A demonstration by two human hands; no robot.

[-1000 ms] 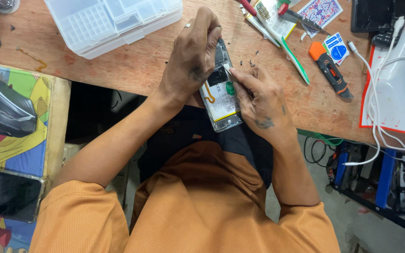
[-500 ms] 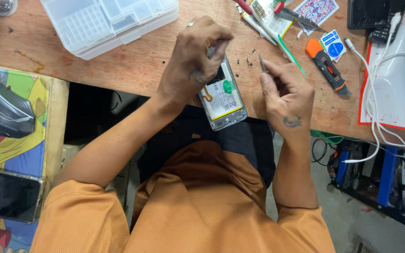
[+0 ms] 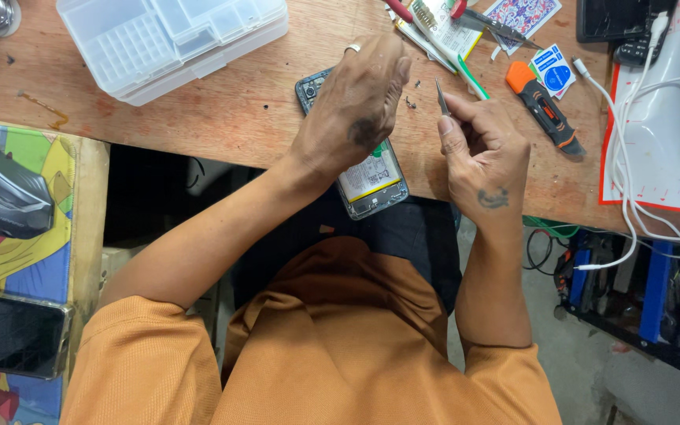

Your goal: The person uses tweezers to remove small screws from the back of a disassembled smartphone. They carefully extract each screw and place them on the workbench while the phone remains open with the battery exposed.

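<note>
Here the opened phone lies at the near edge of the wooden bench, my left hand curled over its far half to steady it. My right hand, just right of it, pinches slim tweezers tips-up, clear of the tiny screws beyond.

A scuffed wooden workbench runs across the top of the view, evenly lit; a brightly printed side surface stands at the left; grey concrete floor shows at lower right beneath a dark shelf strung with cables.
</note>
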